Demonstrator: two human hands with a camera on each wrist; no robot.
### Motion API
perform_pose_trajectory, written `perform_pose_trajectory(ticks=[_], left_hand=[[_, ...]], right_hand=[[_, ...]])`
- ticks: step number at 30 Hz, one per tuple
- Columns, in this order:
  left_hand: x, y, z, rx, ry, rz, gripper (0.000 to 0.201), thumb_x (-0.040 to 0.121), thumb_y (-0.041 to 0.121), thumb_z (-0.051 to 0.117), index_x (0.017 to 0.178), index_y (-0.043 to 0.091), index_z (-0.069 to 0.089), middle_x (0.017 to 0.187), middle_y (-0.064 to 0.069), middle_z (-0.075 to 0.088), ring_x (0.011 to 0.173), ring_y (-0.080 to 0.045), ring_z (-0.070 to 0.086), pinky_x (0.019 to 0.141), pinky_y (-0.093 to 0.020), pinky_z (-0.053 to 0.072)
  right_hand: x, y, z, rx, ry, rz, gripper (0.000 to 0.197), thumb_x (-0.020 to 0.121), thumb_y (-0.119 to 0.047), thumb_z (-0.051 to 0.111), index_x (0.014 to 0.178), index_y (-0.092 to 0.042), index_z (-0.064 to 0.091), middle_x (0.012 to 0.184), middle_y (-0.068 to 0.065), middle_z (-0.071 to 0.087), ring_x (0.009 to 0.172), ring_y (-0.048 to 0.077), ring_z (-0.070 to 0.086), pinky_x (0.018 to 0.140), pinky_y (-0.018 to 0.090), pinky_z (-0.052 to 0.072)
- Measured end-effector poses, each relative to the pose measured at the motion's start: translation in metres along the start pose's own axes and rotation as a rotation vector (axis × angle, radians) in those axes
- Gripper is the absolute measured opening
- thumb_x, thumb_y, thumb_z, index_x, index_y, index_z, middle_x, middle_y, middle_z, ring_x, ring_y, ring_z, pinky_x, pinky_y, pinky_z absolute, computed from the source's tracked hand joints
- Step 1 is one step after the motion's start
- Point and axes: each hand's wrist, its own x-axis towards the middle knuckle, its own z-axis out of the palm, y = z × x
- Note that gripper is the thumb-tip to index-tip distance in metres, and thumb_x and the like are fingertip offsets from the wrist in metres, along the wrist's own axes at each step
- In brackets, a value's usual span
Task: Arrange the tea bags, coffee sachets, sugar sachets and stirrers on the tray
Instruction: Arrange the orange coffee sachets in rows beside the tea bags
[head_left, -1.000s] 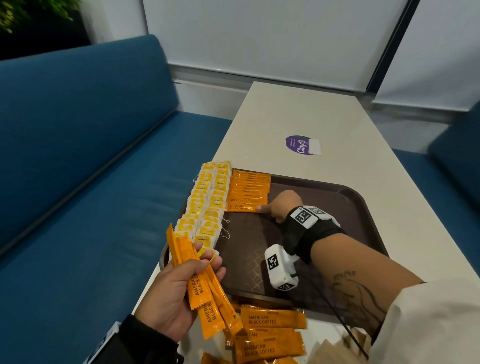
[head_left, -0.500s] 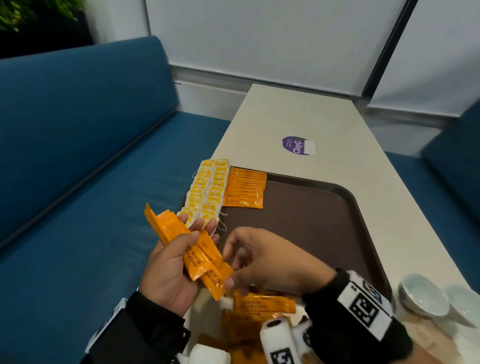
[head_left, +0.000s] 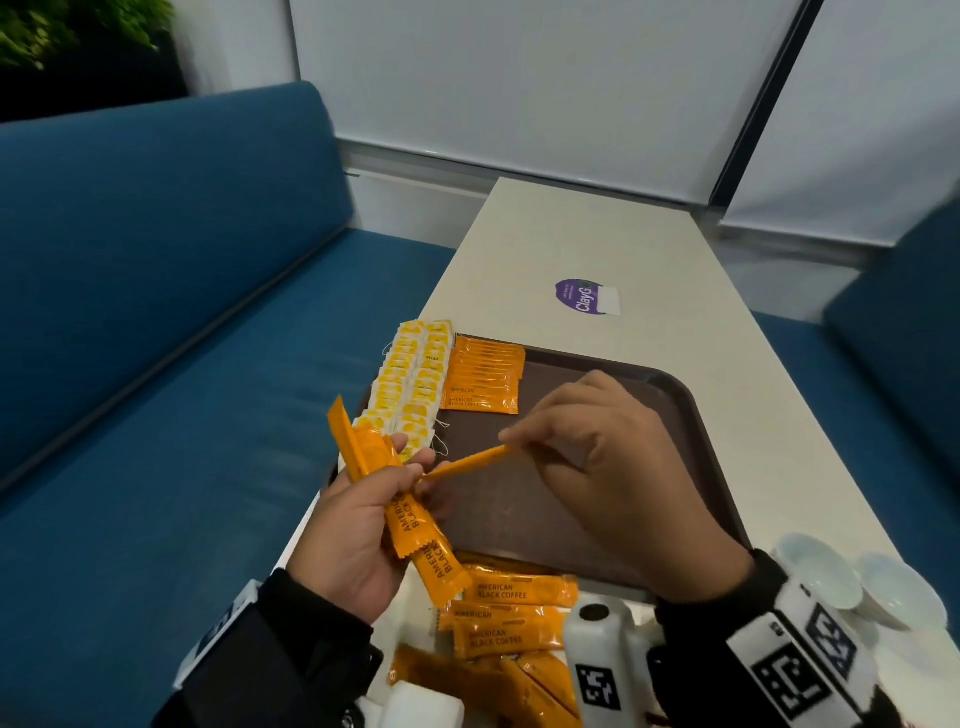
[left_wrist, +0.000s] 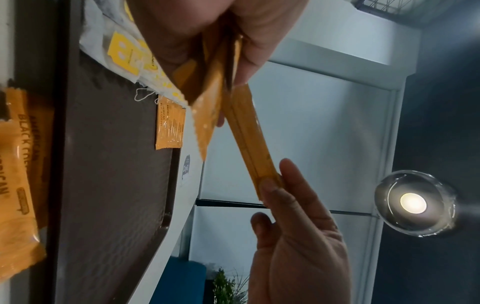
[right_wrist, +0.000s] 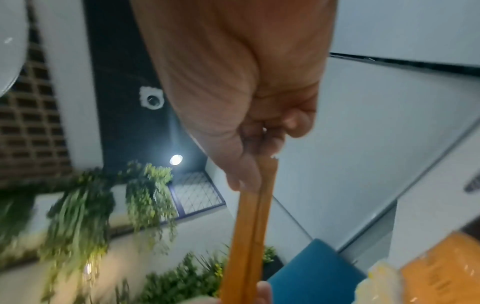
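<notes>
Above the tray's (head_left: 691, 415) near edge, the right hand (head_left: 613, 467) pinches one coffee sachet (head_left: 465, 466) by its end; its other end sits in the left hand (head_left: 353, 525), which grips a sachet bundle (head_left: 410, 519).

Dim, cool indoor light. A ceiling lamp (left_wrist: 413, 203) glares in the left wrist view. The right wrist view is motion-blurred, its plants (right_wrist: 85, 209) smeared. Wide-angle distortion bends the edges.

Blue bench (head_left: 156, 322) beside a pale table (head_left: 597, 244), white blinds (head_left: 519, 78) behind
</notes>
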Motion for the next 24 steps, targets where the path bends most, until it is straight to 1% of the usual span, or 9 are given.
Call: perform_pose_trajectory(ticks=[3, 6, 8, 10, 13, 16, 19, 22, 24], left_hand=[[-0.004, 0.002, 0.0, 0.034, -0.037, -0.057, 0.024, 0.087, -0.003, 0.052, 0.105, 0.012, 0.059, 0.084, -0.013, 0.073, 0.076, -0.025, 0.069, 0.051, -0.03, 0.058], [-0.009, 0.004, 0.001, 0.102, -0.091, -0.054, 0.031, 0.084, -0.009, 0.053, 0.105, 0.013, 0.058, 0.091, -0.015, 0.072, 0.082, -0.029, 0.067, 0.044, -0.024, 0.054], [-0.009, 0.004, 0.001, 0.175, -0.12, -0.007, 0.036, 0.082, -0.012, 0.054, 0.105, 0.017, 0.056, 0.086, -0.01, 0.074, 0.078, -0.028, 0.068, 0.043, -0.024, 0.052], [-0.009, 0.005, 0.001, 0.268, -0.113, 0.056, 0.039, 0.08, -0.012, 0.058, 0.104, 0.019, 0.056, 0.078, -0.003, 0.074, 0.07, -0.022, 0.068, 0.042, -0.024, 0.051], [-0.009, 0.004, 0.002, 0.315, -0.098, 0.107, 0.038, 0.079, -0.011, 0.06, 0.103, 0.019, 0.056, 0.075, -0.002, 0.072, 0.067, -0.022, 0.067, 0.043, -0.023, 0.05], [-0.009, 0.003, 0.004, 0.299, -0.09, 0.116, 0.037, 0.079, -0.01, 0.061, 0.102, 0.018, 0.057, 0.083, -0.009, 0.069, 0.072, -0.026, 0.067, 0.043, -0.023, 0.05], [-0.01, -0.001, 0.005, 0.326, -0.101, 0.131, 0.035, 0.078, -0.01, 0.063, 0.099, 0.017, 0.057, 0.08, -0.01, 0.066, 0.063, -0.02, 0.067, 0.044, -0.023, 0.05], [-0.011, -0.005, 0.006, 0.345, -0.114, 0.107, 0.038, 0.077, -0.009, 0.064, 0.103, 0.018, 0.057, 0.075, -0.007, 0.066, 0.057, -0.015, 0.067, 0.045, -0.023, 0.051], [-0.01, -0.005, 0.003, 0.338, -0.119, 0.086, 0.036, 0.079, -0.007, 0.063, 0.104, 0.017, 0.058, 0.079, -0.008, 0.066, 0.06, -0.015, 0.068, 0.046, -0.024, 0.052]], right_hand=[[-0.009, 0.01, 0.006, -0.044, 0.057, -0.105, 0.02, 0.081, -0.017, 0.055, 0.073, -0.018, 0.074, 0.08, -0.005, 0.068, 0.077, 0.014, 0.057, 0.055, 0.023, 0.047], [-0.016, 0.014, 0.012, -0.039, 0.106, -0.132, 0.021, 0.079, -0.015, 0.055, 0.065, -0.017, 0.071, 0.081, -0.004, 0.069, 0.079, 0.013, 0.059, 0.059, 0.022, 0.048], [-0.019, 0.015, 0.014, 0.045, 0.101, -0.088, 0.02, 0.078, -0.013, 0.054, 0.065, -0.018, 0.069, 0.084, -0.007, 0.069, 0.083, 0.008, 0.058, 0.064, 0.017, 0.047], [-0.021, 0.013, 0.013, 0.241, 0.097, 0.073, 0.018, 0.077, -0.007, 0.057, 0.076, -0.022, 0.067, 0.091, -0.012, 0.067, 0.089, 0.004, 0.059, 0.068, 0.012, 0.047], [-0.02, 0.009, 0.008, 0.64, 0.025, 0.518, 0.034, 0.08, -0.001, 0.067, 0.097, -0.029, 0.058, 0.102, -0.008, 0.063, 0.089, 0.006, 0.063, 0.062, 0.018, 0.051], [-0.018, 0.003, 0.009, 0.885, -0.113, 0.82, 0.032, 0.076, -0.014, 0.073, 0.104, -0.018, 0.058, 0.099, 0.004, 0.065, 0.076, 0.01, 0.067, 0.048, 0.021, 0.05], [-0.018, -0.008, 0.02, 1.015, -0.289, 0.857, 0.029, 0.073, -0.019, 0.073, 0.098, -0.008, 0.063, 0.082, 0.0, 0.069, 0.067, 0.01, 0.066, 0.045, 0.021, 0.046], [-0.017, -0.014, 0.033, 1.078, -0.211, 0.911, 0.012, 0.079, -0.01, 0.07, 0.088, -0.003, 0.064, 0.073, 0.001, 0.068, 0.061, 0.008, 0.062, 0.046, 0.019, 0.046], [-0.014, -0.013, 0.038, 1.117, -0.14, 0.976, 0.012, 0.081, -0.008, 0.068, 0.09, -0.003, 0.062, 0.077, 0.007, 0.068, 0.066, 0.014, 0.064, 0.046, 0.022, 0.048]])
